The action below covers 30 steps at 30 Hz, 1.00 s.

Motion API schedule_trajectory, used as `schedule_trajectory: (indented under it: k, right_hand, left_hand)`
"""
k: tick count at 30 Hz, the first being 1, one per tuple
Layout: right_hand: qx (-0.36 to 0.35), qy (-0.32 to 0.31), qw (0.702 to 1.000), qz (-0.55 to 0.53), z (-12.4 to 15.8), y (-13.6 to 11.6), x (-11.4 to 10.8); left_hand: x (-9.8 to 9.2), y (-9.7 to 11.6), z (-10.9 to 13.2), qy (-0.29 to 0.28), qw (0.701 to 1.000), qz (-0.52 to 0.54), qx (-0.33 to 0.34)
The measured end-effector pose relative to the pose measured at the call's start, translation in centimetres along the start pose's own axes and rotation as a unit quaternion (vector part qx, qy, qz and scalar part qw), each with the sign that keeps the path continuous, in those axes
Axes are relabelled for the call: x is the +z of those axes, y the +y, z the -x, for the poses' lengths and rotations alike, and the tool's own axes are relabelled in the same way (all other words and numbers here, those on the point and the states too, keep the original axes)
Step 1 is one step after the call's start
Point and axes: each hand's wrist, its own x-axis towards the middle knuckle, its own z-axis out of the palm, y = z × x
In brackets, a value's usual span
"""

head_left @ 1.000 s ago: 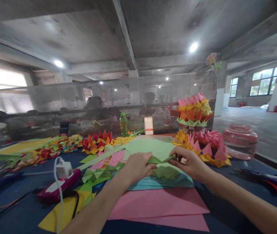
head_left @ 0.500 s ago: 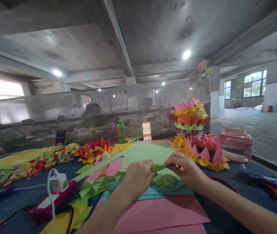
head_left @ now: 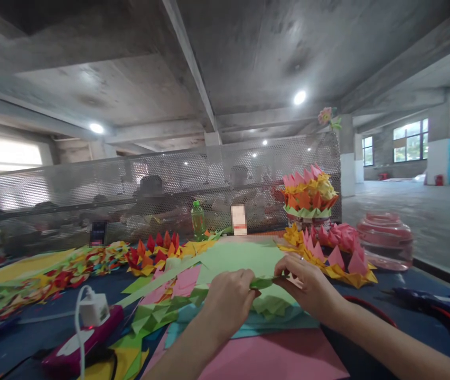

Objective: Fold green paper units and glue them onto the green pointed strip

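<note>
Between my two hands is a narrow folded piece of green paper (head_left: 262,283), held at both ends. My left hand (head_left: 231,295) is closed on its left end, with the fingertips mostly hidden. At the other end, my right hand (head_left: 302,282) pinches the paper between thumb and fingers; a ring shows on it. Beyond lies a pale green paper sheet (head_left: 241,256). Under my hands, crumpled light green folded paper (head_left: 274,305) rests on blue sheets (head_left: 264,325), with large pink sheets (head_left: 272,356) nearest me.
Left are a purple power strip (head_left: 84,343) with a white charger (head_left: 94,309) and paper scraps (head_left: 106,257). A green bottle (head_left: 198,220) stands before the mesh panel (head_left: 217,184). Right are paper flower rings (head_left: 334,253), a pink jar (head_left: 384,240) and a glue gun (head_left: 439,303).
Both hands have shifted slightly lower in the picture along with the scene, as the view tilted up a little. The green paper stays held between them.
</note>
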Motion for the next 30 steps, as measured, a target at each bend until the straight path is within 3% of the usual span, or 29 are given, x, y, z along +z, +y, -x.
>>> schedule_trajectory:
  k: [20, 30]
  right_hand:
    - [0.076, -0.028, 0.997, -0.017, 0.0, 0.6, 0.5]
    - [0.137, -0.089, 0.986, -0.031, 0.1, 0.9, 0.8]
  left_hand:
    - [0.4, -0.5, 0.2, 0.046, 0.997, 0.059, 0.003]
    - [0.2, -0.6, 0.2, 0.035, 0.993, 0.11, -0.001]
